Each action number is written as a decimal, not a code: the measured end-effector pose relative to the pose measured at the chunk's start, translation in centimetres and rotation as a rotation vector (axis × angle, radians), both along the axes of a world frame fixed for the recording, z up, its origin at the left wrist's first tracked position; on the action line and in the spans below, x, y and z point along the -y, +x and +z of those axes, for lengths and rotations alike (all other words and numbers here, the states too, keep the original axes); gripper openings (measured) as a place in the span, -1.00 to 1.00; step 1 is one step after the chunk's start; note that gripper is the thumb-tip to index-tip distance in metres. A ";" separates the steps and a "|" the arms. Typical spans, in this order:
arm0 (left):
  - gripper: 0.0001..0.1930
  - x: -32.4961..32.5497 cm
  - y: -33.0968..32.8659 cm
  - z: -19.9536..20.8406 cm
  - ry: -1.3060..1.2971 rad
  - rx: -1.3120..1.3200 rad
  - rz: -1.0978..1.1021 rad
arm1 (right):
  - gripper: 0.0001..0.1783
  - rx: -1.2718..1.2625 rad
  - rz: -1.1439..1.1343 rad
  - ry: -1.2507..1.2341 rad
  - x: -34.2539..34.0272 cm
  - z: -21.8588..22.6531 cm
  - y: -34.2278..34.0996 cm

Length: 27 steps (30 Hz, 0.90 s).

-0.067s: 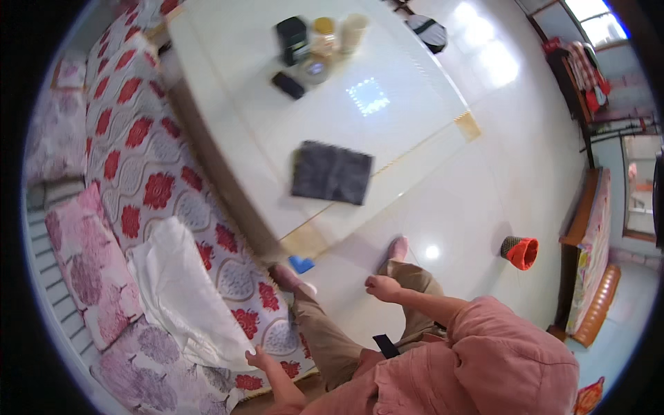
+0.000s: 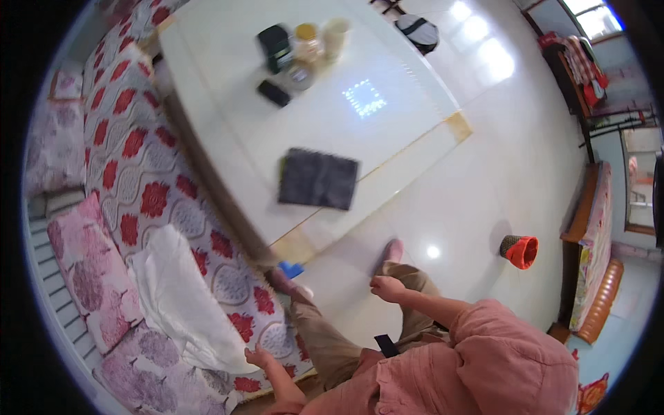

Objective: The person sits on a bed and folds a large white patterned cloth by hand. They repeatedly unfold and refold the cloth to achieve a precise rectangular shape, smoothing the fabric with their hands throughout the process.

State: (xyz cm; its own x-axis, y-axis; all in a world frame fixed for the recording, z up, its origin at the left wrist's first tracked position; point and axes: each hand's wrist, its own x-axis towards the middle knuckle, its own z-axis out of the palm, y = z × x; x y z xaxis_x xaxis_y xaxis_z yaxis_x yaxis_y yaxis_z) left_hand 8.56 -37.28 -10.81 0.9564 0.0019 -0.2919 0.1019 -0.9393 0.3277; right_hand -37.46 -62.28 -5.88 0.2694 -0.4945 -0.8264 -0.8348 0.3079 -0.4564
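I have the left hand (image 2: 259,357) at the lower left of the frame, its fingers bent at the lower right end of a white cloth (image 2: 183,304). The fingertips look to meet the cloth's edge, but I cannot tell how far they are open or whether they pinch it. The cloth lies rumpled and lengthwise across a seat cover (image 2: 155,200) patterned in red and grey, beside a pink pillow (image 2: 93,273).

The right hand (image 2: 389,288) hangs above the knee, just right of the frame's lower centre. I see its fingers curled in and closed, with nothing showing; I cannot see into the palm.

Toward the upper centre I have a white table (image 2: 228,138). A dark grey folded cloth (image 2: 318,178) lies near its lower edge, well apart from both hands. Higher up stand a black case (image 2: 275,47), a jar with a yellow lid (image 2: 307,45) and a pale cup (image 2: 336,40). A blue piece (image 2: 290,269) sits at the table's lower corner, and a small basket (image 2: 510,245) with an orange liner (image 2: 528,252) is at right.
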 end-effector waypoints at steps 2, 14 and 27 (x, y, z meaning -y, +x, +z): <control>-0.57 4.6 -5.2 -0.6 -0.004 -0.036 -0.240 | -0.66 -0.026 -0.096 -0.059 -0.5 -1.4 -9.1; -0.70 44.7 -40.0 12.4 -0.401 -0.516 -0.822 | -0.67 -0.005 -0.839 -0.150 21.0 5.3 -41.4; -0.63 77.2 -53.6 6.1 -0.299 -0.129 -1.249 | -0.71 0.302 -0.902 -0.145 56.5 0.2 -44.8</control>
State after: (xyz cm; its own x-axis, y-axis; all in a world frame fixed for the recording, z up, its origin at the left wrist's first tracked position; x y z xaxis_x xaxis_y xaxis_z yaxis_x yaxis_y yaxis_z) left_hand -45.06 -114.48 -4.74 0.2277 -0.9496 -0.2156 -0.7410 -0.3126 0.5943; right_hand -82.30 -118.79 -5.67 -0.0712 -0.7113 -0.6992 -0.1524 0.7005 -0.6972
